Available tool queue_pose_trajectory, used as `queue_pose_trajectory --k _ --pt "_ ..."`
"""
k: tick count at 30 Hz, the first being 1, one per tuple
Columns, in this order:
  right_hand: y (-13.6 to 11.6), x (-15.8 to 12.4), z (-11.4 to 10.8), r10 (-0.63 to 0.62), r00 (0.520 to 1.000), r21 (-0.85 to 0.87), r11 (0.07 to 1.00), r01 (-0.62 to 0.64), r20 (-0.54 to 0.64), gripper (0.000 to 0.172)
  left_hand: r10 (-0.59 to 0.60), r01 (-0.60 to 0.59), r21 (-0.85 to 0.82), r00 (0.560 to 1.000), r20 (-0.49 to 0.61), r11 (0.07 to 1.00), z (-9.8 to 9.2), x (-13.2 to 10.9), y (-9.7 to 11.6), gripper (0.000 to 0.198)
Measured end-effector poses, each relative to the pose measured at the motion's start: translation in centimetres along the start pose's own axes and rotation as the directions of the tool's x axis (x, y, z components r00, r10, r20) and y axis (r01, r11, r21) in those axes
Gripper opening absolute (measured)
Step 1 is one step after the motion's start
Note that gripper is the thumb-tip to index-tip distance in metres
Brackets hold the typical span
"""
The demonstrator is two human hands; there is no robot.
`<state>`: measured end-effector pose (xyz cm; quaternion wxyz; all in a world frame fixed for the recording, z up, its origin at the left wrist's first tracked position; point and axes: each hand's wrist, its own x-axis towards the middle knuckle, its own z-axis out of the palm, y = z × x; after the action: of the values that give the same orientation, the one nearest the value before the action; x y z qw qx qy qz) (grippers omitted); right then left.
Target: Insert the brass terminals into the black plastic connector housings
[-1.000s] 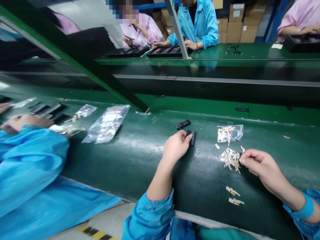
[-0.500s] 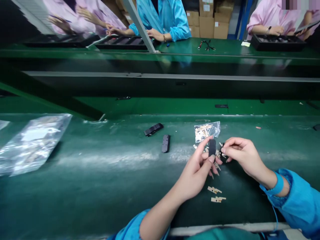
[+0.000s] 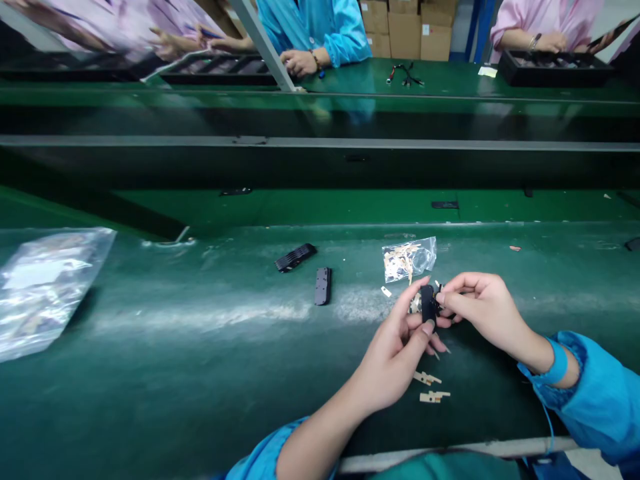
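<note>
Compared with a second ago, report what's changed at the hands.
The left hand has moved right, bringing a black piece up to the right hand. A second black piece now lies free of the left hand, beside the ribbed black part. The small clear bag and two pale pieces stayed put.

green far bench (image 3: pixel 450 79), stacked cardboard boxes (image 3: pixel 404 37) behind, blue upright (image 3: pixel 479 32) nearby

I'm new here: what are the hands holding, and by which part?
The left hand holds a black piece, thumb on its near end. What, if anything, the right hand holds is unclear.
</note>
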<state>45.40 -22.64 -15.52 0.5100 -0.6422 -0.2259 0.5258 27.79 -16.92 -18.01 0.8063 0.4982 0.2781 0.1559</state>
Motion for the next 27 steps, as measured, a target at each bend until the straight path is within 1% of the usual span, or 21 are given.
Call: queue_pose_trajectory --k 5,10,15,20,27 --pt "0.12 0.02 -0.03 -0.002 1.000 -0.018 1.000 0.002 0.001 0.026 -0.014 0.014 -0.003 1.000 -0.007 1.000 0.00 0.02 0.04 0.063" --pt "0.29 0.06 -0.01 -0.036 0.999 -0.038 0.999 0.035 -0.028 0.024 -0.019 0.019 -0.002 1.000 -0.007 1.000 0.13 -0.05 -0.01 0.061" --pt "0.37 -0.09 0.08 -0.043 0.999 -0.015 0.999 0.043 -0.006 0.021 -0.024 0.024 0.008 1.000 -0.006 1.000 0.17 -0.14 -0.16 0.061" --pt "0.30 -0.37 0.31 -0.086 0.996 -0.053 0.995 0.084 -0.031 0.022 -0.028 0.028 -0.006 0.999 -0.022 1.000 0.27 -0.15 -0.08 0.061" --pt "0.33 -0.54 0.41 -0.099 0.994 -0.095 0.991 0.094 -0.040 0.018 -0.016 0.016 0.001 0.999 -0.033 1.000 0.39 -0.06 0.00 0.060"
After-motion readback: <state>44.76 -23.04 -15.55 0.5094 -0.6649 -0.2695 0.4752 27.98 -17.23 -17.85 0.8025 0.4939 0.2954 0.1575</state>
